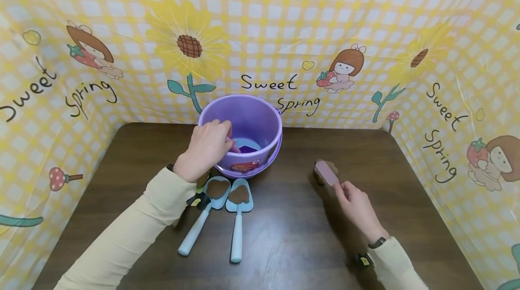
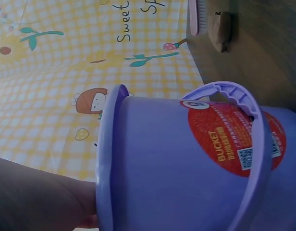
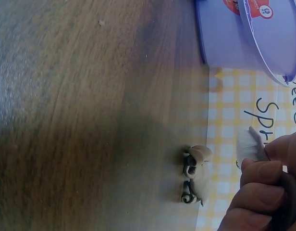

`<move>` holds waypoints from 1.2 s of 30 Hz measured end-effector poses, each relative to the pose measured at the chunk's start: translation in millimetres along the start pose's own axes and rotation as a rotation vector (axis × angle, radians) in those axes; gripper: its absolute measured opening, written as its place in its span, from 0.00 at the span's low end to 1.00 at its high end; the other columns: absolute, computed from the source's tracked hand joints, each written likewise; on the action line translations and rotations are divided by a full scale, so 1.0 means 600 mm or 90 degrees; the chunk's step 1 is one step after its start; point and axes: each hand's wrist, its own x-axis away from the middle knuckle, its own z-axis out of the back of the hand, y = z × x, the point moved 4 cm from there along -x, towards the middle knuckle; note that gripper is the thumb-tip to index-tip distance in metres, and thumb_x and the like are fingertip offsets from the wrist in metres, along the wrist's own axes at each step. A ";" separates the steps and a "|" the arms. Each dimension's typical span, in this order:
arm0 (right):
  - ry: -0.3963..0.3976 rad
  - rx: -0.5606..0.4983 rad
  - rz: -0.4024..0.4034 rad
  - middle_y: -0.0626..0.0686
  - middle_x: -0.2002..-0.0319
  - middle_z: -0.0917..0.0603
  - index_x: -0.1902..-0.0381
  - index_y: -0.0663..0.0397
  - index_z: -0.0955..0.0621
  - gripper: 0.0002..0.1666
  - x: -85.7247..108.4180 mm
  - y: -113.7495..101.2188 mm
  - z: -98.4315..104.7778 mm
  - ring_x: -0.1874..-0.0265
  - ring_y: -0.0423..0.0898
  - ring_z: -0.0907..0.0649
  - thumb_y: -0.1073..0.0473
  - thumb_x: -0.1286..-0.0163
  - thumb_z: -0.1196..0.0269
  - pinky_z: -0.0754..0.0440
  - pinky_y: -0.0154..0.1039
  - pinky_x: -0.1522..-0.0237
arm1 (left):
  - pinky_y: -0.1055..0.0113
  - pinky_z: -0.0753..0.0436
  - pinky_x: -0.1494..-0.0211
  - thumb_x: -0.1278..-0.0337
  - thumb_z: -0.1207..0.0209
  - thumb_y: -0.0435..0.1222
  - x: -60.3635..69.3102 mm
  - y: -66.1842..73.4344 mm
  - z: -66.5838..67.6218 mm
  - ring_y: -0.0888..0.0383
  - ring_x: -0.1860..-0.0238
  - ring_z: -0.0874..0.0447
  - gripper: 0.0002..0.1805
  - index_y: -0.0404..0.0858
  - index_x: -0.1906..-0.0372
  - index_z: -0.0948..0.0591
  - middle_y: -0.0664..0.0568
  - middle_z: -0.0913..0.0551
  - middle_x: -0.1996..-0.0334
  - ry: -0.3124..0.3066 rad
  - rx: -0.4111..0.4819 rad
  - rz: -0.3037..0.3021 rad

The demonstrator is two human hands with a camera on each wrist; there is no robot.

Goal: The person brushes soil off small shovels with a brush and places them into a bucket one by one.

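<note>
Head view: on the brown bench [image 1: 292, 245], a purple bucket [image 1: 252, 118] stands upright at centre; the left grip [image 1: 207, 148] reaches over its rim, but I cannot tell whether it clamps anything. Blue scoops [image 1: 238, 224] lie lower-centre. Right of centre, the right grip [image 1: 357, 206] pinches a pink brush [image 1: 326, 173] beside a small brown thing [image 3: 198, 175]. Apparent step: handling bucket and brush together; the next move likely calls for a steady pinch.
</note>
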 end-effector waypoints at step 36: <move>0.004 -0.007 0.074 0.45 0.78 0.28 0.64 0.55 0.21 0.16 0.008 -0.037 0.003 0.81 0.42 0.30 0.50 0.18 0.42 0.33 0.37 0.77 | 0.63 0.36 0.86 0.35 0.36 0.34 0.213 0.081 -0.159 0.55 0.86 0.29 0.07 0.45 0.59 0.23 0.54 0.27 0.79 -0.004 -0.001 -0.221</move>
